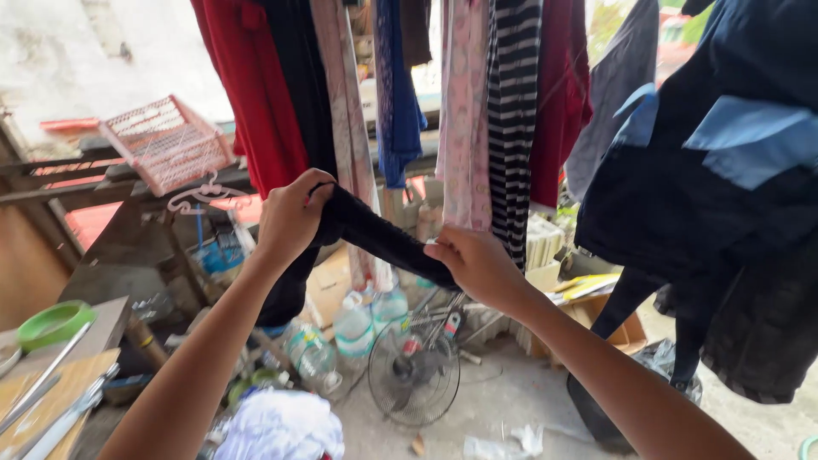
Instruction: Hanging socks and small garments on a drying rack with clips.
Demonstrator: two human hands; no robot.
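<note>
A black knitted garment (pixel 379 234) was found stretched between both hands, in front of a row of hung clothes. The left hand (pixel 290 217) was closed around its upper end, just beside a red garment (pixel 256 94); the right hand (pixel 477 264) was clenched on its lower end, close to a striped black-and-white garment (pixel 513 119). The cloth was held taut and slanted, well above the floor. Several risks were judged present. A loosened grip could let the garment drop onto the dusty concrete floor (pixel 511 396) or onto the floor fan (pixel 415 370) and water bottles (pixel 354 328) directly beneath (all cluttered closely). Excess pull was judged liable to distort the knit.
</note>
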